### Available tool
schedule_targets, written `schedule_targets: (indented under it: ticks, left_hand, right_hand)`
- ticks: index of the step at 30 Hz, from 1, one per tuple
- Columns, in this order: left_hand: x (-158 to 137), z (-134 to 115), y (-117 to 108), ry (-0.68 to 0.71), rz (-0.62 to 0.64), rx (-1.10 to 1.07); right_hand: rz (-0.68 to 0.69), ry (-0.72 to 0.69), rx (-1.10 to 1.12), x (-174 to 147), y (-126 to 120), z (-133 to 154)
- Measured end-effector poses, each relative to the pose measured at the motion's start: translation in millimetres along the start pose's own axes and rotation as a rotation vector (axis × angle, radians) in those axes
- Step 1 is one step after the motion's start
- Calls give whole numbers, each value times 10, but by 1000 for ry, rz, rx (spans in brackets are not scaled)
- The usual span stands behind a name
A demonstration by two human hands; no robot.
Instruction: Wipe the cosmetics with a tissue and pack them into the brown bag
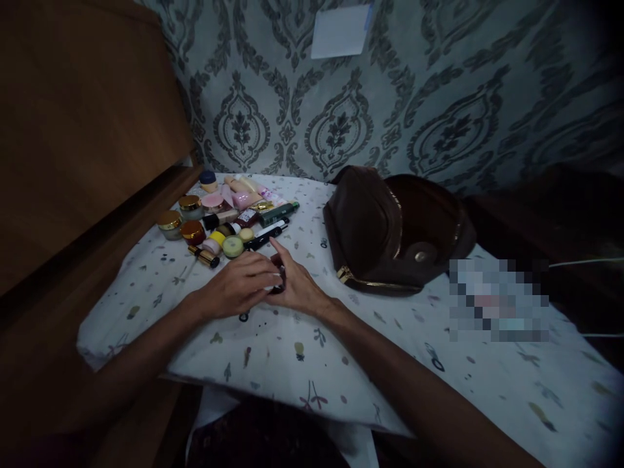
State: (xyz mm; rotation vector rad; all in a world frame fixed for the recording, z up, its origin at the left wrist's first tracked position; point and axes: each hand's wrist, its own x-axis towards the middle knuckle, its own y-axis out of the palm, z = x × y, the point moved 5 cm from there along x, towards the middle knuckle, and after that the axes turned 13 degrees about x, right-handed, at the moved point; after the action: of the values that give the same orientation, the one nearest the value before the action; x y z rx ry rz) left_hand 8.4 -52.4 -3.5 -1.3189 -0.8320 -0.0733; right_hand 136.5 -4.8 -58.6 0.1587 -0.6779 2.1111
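Over the patterned cloth my left hand (244, 285) and my right hand (299, 286) meet around a small dark object (279, 287). Fingers cover most of it, so its kind cannot be made out. My right hand is closed about it with the thumb raised, while the fingers of my left hand bend over it from the other side. Just beyond the hands lie a black tube (263, 239), a green-topped round jar (233, 246) and a gold-and-black small bottle (203, 256). A dark green bottle (279, 213) is slightly farther back.
Several gold-lidded jars (169, 221) and other cosmetics crowd the cloth's back left. A brown leather bag (365, 227) with its zip open rests at the right. Beside it is a blurred-out item (497, 300). A wooden cabinet (88, 130) borders the left; a patterned wall stands behind.
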Motion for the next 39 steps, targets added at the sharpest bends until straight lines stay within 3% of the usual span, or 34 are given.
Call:
schedule_targets:
  ticks: [4,11,16,19,24,30,34,39]
  left_hand:
    - [0,-73,23,43,-24,56]
    - [-62,85,35,-158,-51,9]
    - [-105,126,63,-223,-83,47]
    - [-101,50,77,-164,-87,167]
    - [-156,-188,158,117,-32,408]
    - [-299,-183,187,192,11,357]
    - [-282,-83,110,79,-46,279]
    - [-174,144,25,-268,-53,-71]
  right_hand:
    - [-1,10,11,0,-4,-43]
    - [-41,-91,47,39,-8,-78]
    - [0,-28,115,62,-5,-114]
    - [6,10,158,63,-6,-116]
    - [-12,-11,172,63,-8,-101]
    - [-20,34,198,75,-3,-128]
    - [-24,50,196,77,-7,-108]
    - [-14,66,139,72,-5,-85]
